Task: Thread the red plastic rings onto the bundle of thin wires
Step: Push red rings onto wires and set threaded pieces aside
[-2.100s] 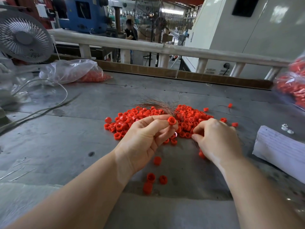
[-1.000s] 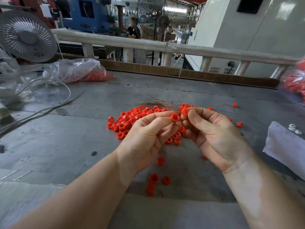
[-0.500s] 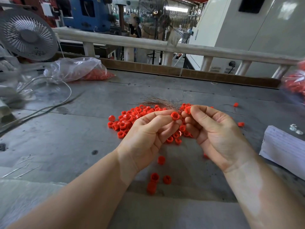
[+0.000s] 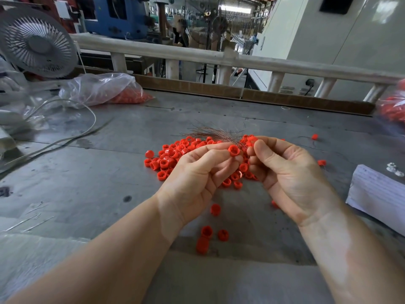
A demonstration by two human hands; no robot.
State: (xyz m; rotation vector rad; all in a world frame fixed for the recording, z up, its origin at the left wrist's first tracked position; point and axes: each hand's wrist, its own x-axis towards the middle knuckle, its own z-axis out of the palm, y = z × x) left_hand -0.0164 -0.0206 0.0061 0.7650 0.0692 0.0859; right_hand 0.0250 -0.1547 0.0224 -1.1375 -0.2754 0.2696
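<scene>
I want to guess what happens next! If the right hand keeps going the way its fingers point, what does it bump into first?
Probably the red ring pinched in the left hand. The right hand points its fingertips leftward at it, and only a small gap shows between them. Depth is hard to judge, so it might brush the thin wires first.

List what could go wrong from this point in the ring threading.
1. The wire bundle fans out at its far end, so stray strands may miss the bore of the red ring pinched by the left hand.
2. The right hand has only a fingertip grip on its ring; it could drop into the loose pile.
</scene>
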